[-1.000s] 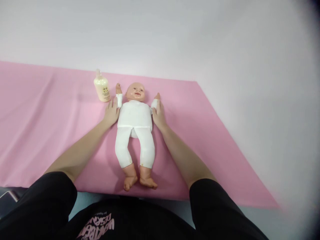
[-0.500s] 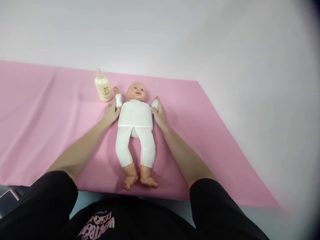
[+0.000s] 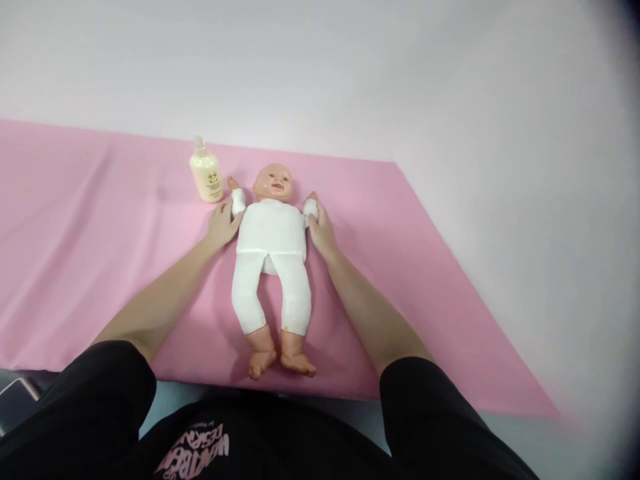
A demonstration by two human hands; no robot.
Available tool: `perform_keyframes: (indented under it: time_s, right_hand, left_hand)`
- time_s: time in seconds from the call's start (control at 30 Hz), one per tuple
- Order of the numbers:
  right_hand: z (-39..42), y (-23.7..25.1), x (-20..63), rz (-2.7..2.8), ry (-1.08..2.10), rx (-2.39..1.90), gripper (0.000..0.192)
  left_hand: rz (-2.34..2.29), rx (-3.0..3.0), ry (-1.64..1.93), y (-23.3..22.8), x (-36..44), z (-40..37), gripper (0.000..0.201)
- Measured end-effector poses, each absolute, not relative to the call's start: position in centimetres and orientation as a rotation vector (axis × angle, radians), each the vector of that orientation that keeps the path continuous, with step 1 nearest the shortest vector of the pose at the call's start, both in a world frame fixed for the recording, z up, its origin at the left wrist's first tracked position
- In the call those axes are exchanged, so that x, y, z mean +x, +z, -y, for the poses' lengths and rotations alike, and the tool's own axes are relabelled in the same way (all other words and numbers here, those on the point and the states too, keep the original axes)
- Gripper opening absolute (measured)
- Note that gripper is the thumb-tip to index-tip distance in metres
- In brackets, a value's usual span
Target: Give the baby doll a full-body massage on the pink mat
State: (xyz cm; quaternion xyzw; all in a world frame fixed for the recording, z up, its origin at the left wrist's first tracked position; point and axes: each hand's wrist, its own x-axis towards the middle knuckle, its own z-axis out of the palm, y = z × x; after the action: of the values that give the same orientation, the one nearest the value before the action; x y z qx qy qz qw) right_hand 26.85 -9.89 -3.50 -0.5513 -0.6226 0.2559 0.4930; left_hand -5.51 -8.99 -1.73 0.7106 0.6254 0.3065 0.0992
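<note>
Comparing with a second ago, my right hand (image 3: 321, 229) has curled tighter around the upper arm of the plastic baby doll in white clothes (image 3: 273, 257), hiding its hand. My left hand (image 3: 223, 227) rests open against the other arm. It lies face-up on the pink cloth (image 3: 100, 253), beside a cream lotion bottle (image 3: 206, 172).

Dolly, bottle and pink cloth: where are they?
Doll (image 3: 271, 227), head view, on its white tummy.
Bottle (image 3: 207, 175), head view, on its cream body.
Pink cloth (image 3: 100, 227), head view, on a bare patch.
</note>
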Motion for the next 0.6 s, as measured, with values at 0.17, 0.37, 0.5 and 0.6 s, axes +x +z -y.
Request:
perform_keyframes:
  time_s: [0.17, 0.37, 0.5, 0.6]
  right_hand:
    - [10.1, -3.1, 26.7, 1.455, 0.65, -1.404, 0.071]
    - [9.7, -3.7, 27.0, 1.438, 0.639, -1.363, 0.064]
    - [9.2, -4.4, 27.4, 1.458, 0.617, -1.345, 0.062]
    - [9.1, -4.6, 27.4, 1.458, 0.607, -1.339, 0.061]
  left_hand:
    - [-1.922, 2.099, 0.777, -0.8, -5.0, 9.6, 0.066]
    - [-1.905, 2.104, 0.824, -1.5, -5.5, 8.7, 0.06]
    - [-1.864, 2.1, 0.902, -2.1, -5.9, 8.2, 0.055]
    - [-1.844, 2.087, 0.942, -2.3, -6.0, 8.1, 0.053]
